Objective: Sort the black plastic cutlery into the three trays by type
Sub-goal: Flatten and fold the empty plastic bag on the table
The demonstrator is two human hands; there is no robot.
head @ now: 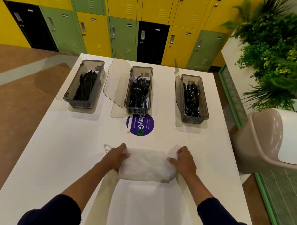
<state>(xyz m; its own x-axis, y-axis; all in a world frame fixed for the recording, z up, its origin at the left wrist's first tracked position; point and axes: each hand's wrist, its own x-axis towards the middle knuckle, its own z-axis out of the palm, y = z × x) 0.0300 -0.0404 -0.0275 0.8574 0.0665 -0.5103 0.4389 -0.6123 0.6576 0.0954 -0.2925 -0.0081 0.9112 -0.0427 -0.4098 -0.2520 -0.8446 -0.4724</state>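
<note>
Three smoky plastic trays stand in a row at the far side of the white table (59, 157), lids hinged open. The left tray (67, 95) holds black knives (85, 86), the middle tray (127, 98) black forks (139, 90), the right tray (205, 108) black spoons (191, 99). Nearer to me lies a white mesh bag (146, 165), flat and pale; I cannot tell what is inside. My left hand (115, 157) grips its left end and my right hand (184, 160) grips its right end.
A round purple sticker (142, 126) lies in front of the middle tray. A beige swing-lid bin (263, 145) stands by the table's right edge, with green plants (282, 54) behind it. Yellow, green and black lockers (118, 15) line the far wall.
</note>
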